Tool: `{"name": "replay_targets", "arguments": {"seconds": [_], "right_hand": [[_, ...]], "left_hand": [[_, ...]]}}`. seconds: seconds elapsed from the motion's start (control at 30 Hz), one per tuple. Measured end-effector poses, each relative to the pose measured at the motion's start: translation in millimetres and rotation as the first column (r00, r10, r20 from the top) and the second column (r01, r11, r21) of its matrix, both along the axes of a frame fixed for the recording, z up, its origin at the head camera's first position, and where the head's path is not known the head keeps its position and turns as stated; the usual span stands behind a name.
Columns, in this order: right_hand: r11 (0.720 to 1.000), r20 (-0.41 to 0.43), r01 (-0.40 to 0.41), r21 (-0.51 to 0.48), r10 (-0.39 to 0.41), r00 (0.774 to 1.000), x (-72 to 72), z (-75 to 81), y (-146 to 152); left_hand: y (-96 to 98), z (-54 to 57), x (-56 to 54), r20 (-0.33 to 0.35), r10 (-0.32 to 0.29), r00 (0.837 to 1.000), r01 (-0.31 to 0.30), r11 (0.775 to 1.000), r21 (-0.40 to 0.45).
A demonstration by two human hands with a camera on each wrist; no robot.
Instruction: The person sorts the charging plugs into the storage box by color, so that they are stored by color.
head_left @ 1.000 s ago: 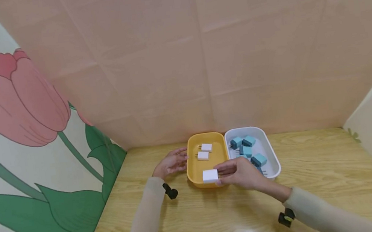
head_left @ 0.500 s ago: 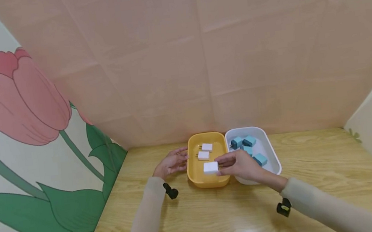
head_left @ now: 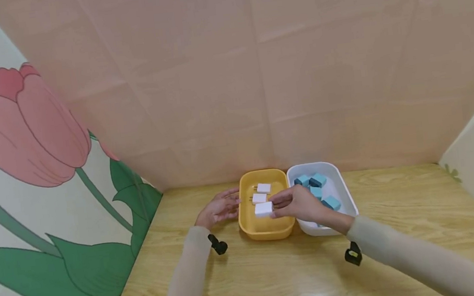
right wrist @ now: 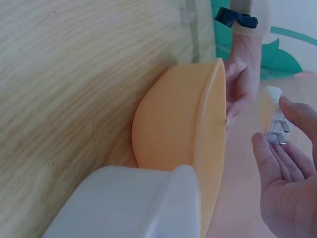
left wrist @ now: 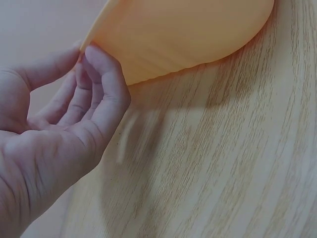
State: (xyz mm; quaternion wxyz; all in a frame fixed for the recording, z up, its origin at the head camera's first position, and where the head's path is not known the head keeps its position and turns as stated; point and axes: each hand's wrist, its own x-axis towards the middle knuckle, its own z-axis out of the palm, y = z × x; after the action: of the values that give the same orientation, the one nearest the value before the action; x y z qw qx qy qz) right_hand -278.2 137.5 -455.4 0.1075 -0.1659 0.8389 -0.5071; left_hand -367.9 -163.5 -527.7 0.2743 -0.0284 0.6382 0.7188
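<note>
My right hand (head_left: 301, 204) pinches a white charger plug (head_left: 263, 209) between thumb and fingers, above the yellow bin (head_left: 268, 235). In the right wrist view, the metal prongs of the held charger plug (right wrist: 277, 116) point back toward the palm. Two more white charger plugs (head_left: 264, 188) lie inside the yellow bin. My left hand (head_left: 219, 209) is at the bin's left side. In the left wrist view, thumb and forefinger of the left hand (left wrist: 64, 109) pinch the yellow rim.
Against the yellow bin's right side stands a white bin (head_left: 348, 194) with several teal charger plugs (head_left: 331, 202), partly hidden by my right hand. Both bins rest on a wood-grain table (head_left: 255, 281), close to a beige backdrop (head_left: 197, 99). A tulip-patterned panel (head_left: 41, 188) rises at left.
The white charger plug in my right hand has moved away from me, from the yellow bin's near end toward its middle. My left hand has stayed at the rim.
</note>
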Motion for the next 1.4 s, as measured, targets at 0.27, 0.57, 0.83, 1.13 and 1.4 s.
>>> {"name": "replay_targets", "arguments": {"seconds": [0.27, 0.57, 0.83, 1.13, 1.4], "right_hand": [[0.999, -0.040, -0.043, 0.030, 0.045, 0.998, -7.3, 2.5, -1], [0.997, -0.063, -0.045, 0.068, 0.049, 0.997, -17.8, 0.3, 2], [0.989, -0.078, -0.002, 0.150, 0.014, 0.997, -28.0, -2.6, -7], [0.988, -0.075, -0.005, 0.156, 0.017, 0.997, -42.3, -14.6, -19], [0.987, -0.086, -0.002, 0.163, 0.016, 0.996, -52.2, -21.7, -28]], "left_hand": [[1.6, 0.7, -1.0, 0.009, 0.008, 1.000, -0.008, 1.000, 0.006], [2.3, 0.3, -2.2, 0.018, 0.010, 1.000, -0.010, 1.000, 0.001], [2.6, 0.8, 0.5, 0.017, 0.025, 1.000, -0.025, 1.000, 0.002], [2.3, 0.3, 2.3, 0.006, 0.021, 1.000, -0.022, 1.000, 0.003], [1.1, -0.5, 2.0, 0.007, 0.026, 1.000, -0.026, 1.000, 0.013]]}}
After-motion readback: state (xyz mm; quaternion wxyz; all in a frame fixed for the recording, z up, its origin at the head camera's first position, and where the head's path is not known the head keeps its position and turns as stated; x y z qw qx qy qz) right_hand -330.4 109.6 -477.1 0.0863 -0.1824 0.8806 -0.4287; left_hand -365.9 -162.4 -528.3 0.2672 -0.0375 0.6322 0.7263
